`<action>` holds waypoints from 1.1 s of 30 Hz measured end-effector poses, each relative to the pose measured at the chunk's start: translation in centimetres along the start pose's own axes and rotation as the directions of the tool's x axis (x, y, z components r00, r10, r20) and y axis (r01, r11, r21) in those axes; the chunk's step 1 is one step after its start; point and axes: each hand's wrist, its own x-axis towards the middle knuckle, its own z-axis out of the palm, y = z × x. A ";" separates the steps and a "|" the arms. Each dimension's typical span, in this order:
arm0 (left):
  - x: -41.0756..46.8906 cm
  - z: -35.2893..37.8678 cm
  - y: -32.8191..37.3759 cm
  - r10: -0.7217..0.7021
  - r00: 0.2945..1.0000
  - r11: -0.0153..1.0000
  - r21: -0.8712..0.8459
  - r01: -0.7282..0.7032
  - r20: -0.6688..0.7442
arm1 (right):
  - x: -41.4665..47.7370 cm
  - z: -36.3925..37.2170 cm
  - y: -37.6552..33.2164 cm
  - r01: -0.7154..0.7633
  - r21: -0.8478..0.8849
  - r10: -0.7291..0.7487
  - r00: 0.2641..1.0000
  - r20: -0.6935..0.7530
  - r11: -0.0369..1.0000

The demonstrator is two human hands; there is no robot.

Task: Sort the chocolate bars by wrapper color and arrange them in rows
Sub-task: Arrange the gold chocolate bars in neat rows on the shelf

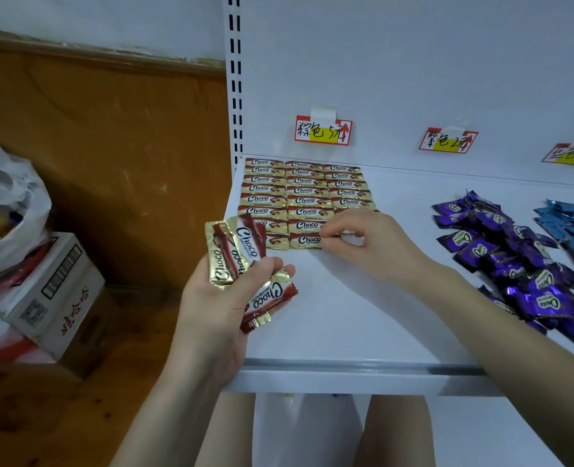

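A white shelf carries everything being sorted. At its back left corner the gold-and-brown bars lie flat in three neat columns, wrappers edge to edge, logos facing up. To the right, well apart from them, a loose purple pile sprawls toward the front edge, and a blue pile lies just beyond it at the picture's edge. On the floor to the left a cardboard box stands under a white plastic bag. The left hand is held palm up just off the shelf's left front corner; its fingers are curled around a fanned bunch of held bars, the same gold-and-brown kind, with the thumb pressing across them. The right hand reaches over the shelf to the near end of the grid, knuckles up; its fingers are bent, thumb and forefinger pinching the last bar of the third column, which is mostly hidden beneath the hand, right beside the front bar of the middle column. Three handwritten price labels are taped to the back panel: one above the brown grid, a second above the purple pile, a third above the blue.
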 end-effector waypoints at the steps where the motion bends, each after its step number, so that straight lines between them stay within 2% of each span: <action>1: -0.1 0.2 0.1 -0.014 0.999 1.000 0.007 0.014 0.032 | -0.2 -0.3 -0.8 -0.038 0.084 0.039 0.999 -0.016 0.996; 5: -0.6 1.3 0.2 -0.069 0.984 0.997 0.041 0.063 0.164 | -0.6 -1.8 -5.0 -0.075 0.411 0.090 0.996 -0.018 0.909; 9: -1.1 2.5 0.3 -0.079 0.965 0.996 0.056 0.067 0.250 | -0.8 -2.9 -6.6 -0.042 0.450 0.045 0.999 0.005 0.892; 12: -1.5 2.7 0.6 -0.085 0.955 0.995 0.064 0.070 0.285 | -0.9 -4.1 -6.0 -0.071 0.495 0.102 0.994 -0.036 0.866; 14: -1.5 2.5 0.8 -0.072 0.960 0.996 0.073 0.054 0.272 | -1.2 -5.1 -5.6 -0.101 0.484 0.126 0.992 -0.020 0.869; 17: -1.2 2.5 1.3 -0.019 0.971 0.996 0.085 -0.002 0.240 | -1.5 -6.3 -5.8 -0.138 0.412 0.104 0.989 0.104 0.901; 20: -1.4 3.6 1.5 0.006 0.961 0.995 0.091 -0.033 0.275 | -1.5 -6.4 -6.4 -0.134 0.394 0.080 0.985 0.151 0.909; 22: -1.5 4.3 1.3 0.016 0.962 0.996 0.082 -0.040 0.274 | -1.7 -6.1 -6.8 -0.127 0.407 0.088 0.990 0.115 0.905; 24: -1.5 4.8 1.0 0.023 0.976 0.999 0.028 -0.030 0.217 | -2.1 -5.8 -7.0 -0.089 0.449 0.115 0.993 -0.032 0.889; 26: -1.3 5.0 0.7 0.031 0.990 0.999 -0.041 -0.025 0.141 | -3.0 -5.7 -6.8 -0.046 0.465 0.158 0.966 -0.203 0.884; 27: -1.3 5.1 0.6 0.042 0.993 0.997 -0.070 -0.034 0.110 | -3.5 -5.6 -6.7 -0.058 0.476 0.189 0.954 -0.231 0.877; 31: -1.2 5.5 0.0 0.062 0.996 0.994 -0.093 -0.056 0.071 | -5.3 -4.2 -6.0 -0.160 0.518 0.236 0.968 -0.083 0.840; 33: -1.2 5.5 -0.1 0.058 0.995 0.996 -0.074 -0.052 0.082 | -5.4 -4.3 -5.5 -0.162 0.510 0.223 0.973 -0.059 0.845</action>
